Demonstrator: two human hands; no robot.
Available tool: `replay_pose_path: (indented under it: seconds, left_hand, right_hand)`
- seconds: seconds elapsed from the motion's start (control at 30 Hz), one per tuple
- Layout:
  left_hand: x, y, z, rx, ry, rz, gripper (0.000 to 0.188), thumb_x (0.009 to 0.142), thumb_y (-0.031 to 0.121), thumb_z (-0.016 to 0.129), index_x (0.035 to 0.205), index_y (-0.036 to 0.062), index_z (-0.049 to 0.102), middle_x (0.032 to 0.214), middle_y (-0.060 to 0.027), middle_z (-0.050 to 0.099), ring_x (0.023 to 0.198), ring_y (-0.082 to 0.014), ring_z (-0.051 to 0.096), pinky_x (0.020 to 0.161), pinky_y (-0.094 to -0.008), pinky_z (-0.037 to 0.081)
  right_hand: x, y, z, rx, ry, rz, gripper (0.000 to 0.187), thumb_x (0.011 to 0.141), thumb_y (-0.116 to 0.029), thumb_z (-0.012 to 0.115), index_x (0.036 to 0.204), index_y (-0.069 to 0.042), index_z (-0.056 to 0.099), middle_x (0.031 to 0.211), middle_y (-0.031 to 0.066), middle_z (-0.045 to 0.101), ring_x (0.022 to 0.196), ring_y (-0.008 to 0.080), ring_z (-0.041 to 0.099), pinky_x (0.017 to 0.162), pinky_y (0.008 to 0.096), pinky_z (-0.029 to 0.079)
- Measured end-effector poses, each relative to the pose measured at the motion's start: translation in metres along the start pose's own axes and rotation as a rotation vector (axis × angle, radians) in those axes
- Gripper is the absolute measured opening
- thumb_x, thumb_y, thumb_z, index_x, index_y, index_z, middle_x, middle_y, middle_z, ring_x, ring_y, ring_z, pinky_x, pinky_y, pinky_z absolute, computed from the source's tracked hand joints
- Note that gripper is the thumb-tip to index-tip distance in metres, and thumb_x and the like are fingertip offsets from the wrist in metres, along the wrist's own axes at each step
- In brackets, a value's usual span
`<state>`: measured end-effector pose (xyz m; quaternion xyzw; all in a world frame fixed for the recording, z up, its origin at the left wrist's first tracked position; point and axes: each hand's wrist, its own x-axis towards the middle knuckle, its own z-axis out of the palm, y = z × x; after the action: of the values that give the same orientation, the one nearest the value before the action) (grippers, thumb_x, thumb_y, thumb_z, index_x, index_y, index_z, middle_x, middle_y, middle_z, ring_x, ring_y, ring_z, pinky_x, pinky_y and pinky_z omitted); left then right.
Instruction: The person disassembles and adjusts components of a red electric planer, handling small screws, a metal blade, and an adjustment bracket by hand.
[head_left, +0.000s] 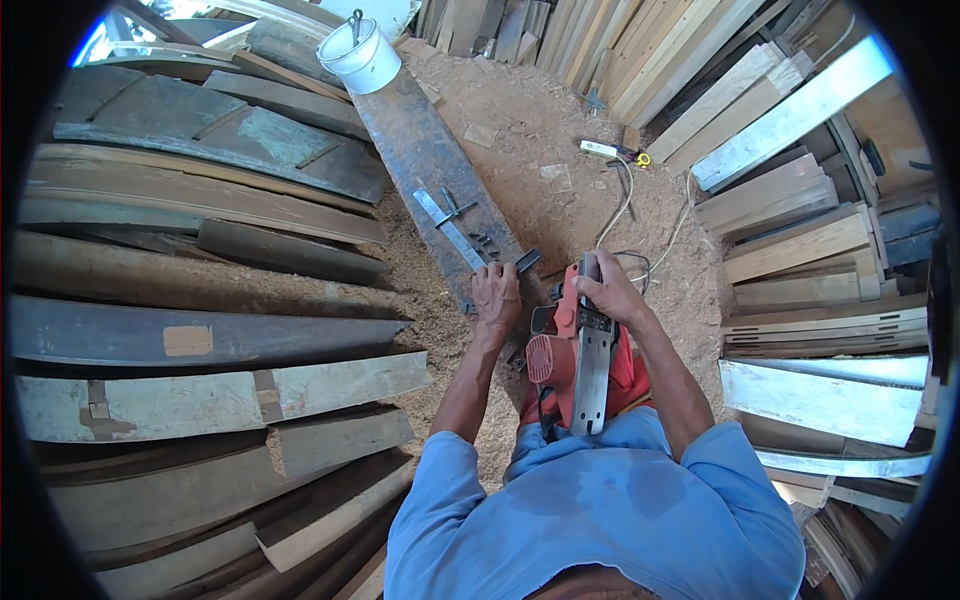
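My right hand (612, 288) grips the handle of a red electric planer (556, 368), held near my lap with its long metal sole (594, 380) turned up and to the right. My left hand (496, 294) is down on the narrow bench (410, 135), its fingers curled; what they hold is hidden. Just beyond those fingers lies a steel bar clamp (449, 228), with a few small dark pieces beside it. A dark block (528, 260) sits at the bench's right edge, close to my left hand.
A white bucket (360, 58) with a metal tool in it stands at the bench's far end. Sawdust covers the floor, where a power strip (600, 149), a yellow tape measure (643, 160) and a cord (628, 195) lie. Stacked boards (200, 330) line both sides.
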<state>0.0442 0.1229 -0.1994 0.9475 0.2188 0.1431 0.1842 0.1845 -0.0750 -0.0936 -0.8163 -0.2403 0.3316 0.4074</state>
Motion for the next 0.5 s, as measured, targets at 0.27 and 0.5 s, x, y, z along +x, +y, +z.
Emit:
replay_pose_path:
  seconds: [0.27, 0.5]
  left_hand:
    - [0.005, -0.005, -0.004, -0.021, -0.112, 0.005, 0.029, 0.077, 0.013, 0.071, 0.104, 0.0068, 0.060, 0.101, -0.0155, 0.062, 0.097, -0.0361, 0.059, 0.083, -0.0481, 0.045]
    - [0.000, -0.007, -0.023, -0.030, -0.214, 0.018, 0.035, 0.073, 0.013, 0.070, 0.106, 0.0065, 0.058, 0.098, -0.0158, 0.062, 0.096, -0.0363, 0.061, 0.082, -0.0476, 0.045]
  right_hand:
    - [0.002, 0.000, 0.004, -0.014, 0.019, 0.010, 0.073, 0.080, -0.046, 0.070, 0.128, 0.006, 0.053, 0.118, 0.0250, 0.059, 0.110, 0.0341, 0.060, 0.097, 0.0424, 0.048]
    - [0.002, 0.007, 0.005, 0.016, 0.030, -0.010, 0.072, 0.080, -0.046, 0.070, 0.127, 0.006, 0.053, 0.115, 0.0235, 0.059, 0.108, 0.0327, 0.060, 0.096, 0.0425, 0.048]
